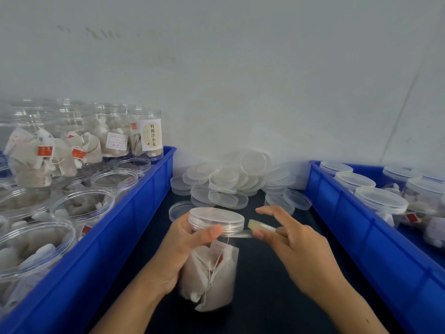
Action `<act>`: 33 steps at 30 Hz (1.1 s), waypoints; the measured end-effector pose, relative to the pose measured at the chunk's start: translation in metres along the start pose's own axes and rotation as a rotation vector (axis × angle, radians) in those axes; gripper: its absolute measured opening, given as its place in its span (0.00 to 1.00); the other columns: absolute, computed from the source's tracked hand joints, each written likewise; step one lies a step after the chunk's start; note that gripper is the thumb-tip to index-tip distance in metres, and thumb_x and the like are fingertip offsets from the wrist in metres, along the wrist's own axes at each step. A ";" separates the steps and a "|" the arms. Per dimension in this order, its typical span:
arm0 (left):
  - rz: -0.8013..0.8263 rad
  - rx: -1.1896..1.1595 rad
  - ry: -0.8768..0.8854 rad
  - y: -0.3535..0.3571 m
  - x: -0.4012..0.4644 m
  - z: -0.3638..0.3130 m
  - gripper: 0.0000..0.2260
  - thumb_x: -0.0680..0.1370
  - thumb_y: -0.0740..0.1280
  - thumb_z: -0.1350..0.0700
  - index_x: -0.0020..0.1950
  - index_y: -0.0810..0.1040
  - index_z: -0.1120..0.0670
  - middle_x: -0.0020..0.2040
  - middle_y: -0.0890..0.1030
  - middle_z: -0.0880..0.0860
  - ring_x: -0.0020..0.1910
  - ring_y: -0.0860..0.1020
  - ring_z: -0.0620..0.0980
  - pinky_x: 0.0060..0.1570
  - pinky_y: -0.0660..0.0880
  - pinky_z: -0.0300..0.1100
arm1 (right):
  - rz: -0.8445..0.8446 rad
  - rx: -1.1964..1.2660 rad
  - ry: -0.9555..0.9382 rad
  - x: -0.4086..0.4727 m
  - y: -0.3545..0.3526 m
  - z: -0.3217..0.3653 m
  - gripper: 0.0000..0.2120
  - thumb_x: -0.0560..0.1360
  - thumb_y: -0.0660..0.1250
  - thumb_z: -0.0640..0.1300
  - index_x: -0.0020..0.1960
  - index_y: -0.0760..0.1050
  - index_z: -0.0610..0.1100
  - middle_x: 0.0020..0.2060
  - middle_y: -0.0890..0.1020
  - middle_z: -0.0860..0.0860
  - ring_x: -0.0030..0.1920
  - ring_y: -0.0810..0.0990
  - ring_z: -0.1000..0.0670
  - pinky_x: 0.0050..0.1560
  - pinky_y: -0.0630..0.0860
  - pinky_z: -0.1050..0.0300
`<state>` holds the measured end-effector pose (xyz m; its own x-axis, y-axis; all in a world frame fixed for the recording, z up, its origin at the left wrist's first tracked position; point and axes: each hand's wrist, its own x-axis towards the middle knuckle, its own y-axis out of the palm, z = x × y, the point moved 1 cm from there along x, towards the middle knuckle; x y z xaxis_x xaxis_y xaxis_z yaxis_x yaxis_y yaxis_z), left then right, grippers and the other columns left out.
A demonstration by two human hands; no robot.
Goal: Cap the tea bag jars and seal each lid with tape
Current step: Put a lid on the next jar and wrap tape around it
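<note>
Two hands work over a dark desk (265,297). The left hand (179,247) is wrapped round one clear jar (212,268) just below its lid (216,219), thumb pressed to the lid's rim; the jar is packed with tea bags and stands between the two hands. The right hand (295,239) pinches a roll of tape (261,227), seen edge-on and partly hidden by the fingers, and one clear strip (240,233) runs from it to the lid's rim beside the left thumb.

Left of the left hand, one blue bin (134,213) holds uncapped jars of tea bags (83,203); about seven open mouths show, the nearest cut off by the frame edge, and at least four taller jars (115,133) stand at the far end, their outlines blurred into one another. Right of the right hand, a second blue bin (361,227) holds about six capped jars (380,201), the outer ones cut off.

Beyond both hands lies a heap of loose clear lids (231,182), overlapping too much to count.
</note>
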<state>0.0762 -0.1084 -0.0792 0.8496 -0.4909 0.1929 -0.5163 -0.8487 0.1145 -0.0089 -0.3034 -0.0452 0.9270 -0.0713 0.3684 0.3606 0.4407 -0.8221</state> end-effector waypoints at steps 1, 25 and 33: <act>0.003 -0.005 -0.003 -0.001 0.000 0.000 0.33 0.48 0.81 0.35 0.50 0.84 0.43 0.51 0.85 0.51 0.51 0.83 0.47 0.45 0.78 0.37 | 0.002 -0.018 -0.002 0.000 0.000 0.001 0.31 0.66 0.45 0.73 0.65 0.64 0.64 0.27 0.74 0.51 0.27 0.71 0.57 0.32 0.67 0.65; -0.047 0.132 0.109 0.002 -0.005 -0.004 0.38 0.64 0.74 0.41 0.71 0.62 0.40 0.54 0.80 0.31 0.56 0.78 0.33 0.51 0.75 0.29 | -0.228 -0.063 -0.084 -0.012 0.011 0.031 0.19 0.74 0.57 0.63 0.59 0.79 0.60 0.22 0.62 0.68 0.23 0.65 0.66 0.28 0.64 0.70; -0.177 0.317 0.199 0.001 -0.001 -0.002 0.35 0.56 0.78 0.38 0.60 0.74 0.47 0.51 0.83 0.42 0.51 0.81 0.39 0.47 0.75 0.28 | -0.208 -0.069 -0.086 -0.014 0.015 0.031 0.18 0.75 0.54 0.63 0.58 0.76 0.61 0.23 0.68 0.63 0.25 0.71 0.60 0.28 0.65 0.68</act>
<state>0.0741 -0.1082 -0.0771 0.8689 -0.3109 0.3851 -0.2794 -0.9504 -0.1368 -0.0195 -0.2677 -0.0494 0.8209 -0.0760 0.5660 0.5516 0.3624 -0.7513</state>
